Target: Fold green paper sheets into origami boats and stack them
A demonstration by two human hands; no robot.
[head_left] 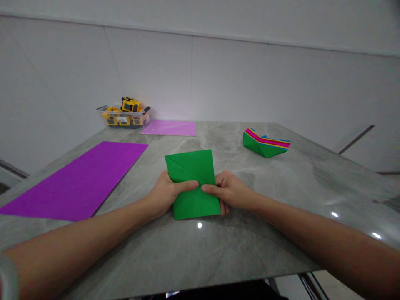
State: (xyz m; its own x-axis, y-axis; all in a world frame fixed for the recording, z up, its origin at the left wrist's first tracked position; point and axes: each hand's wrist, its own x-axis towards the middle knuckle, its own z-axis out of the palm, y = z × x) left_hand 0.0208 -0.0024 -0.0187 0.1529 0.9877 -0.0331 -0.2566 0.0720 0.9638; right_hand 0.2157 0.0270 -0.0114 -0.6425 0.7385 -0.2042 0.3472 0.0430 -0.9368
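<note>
A green folded sheet of paper [195, 166] is held up off the near middle of the table, with a diagonal crease running from its upper left corner toward the centre. My left hand [167, 191] grips its left side, thumb lying across the front. From the right side my right hand [233, 191] pinches the same paper, its thumb tip close to the left one near the middle. Most of the fingers are hidden behind the paper. Farther off to the right sits a folded paper boat [264, 143], green with pink, yellow and blue bands.
On the left of the grey marbled table [237, 250] lies a large purple sheet [84, 179]. A paler pink-purple sheet [171, 128] rests at the back. Beside it stands a clear plastic box [123, 118] of yellow toy vehicles, against the white wall [225, 79].
</note>
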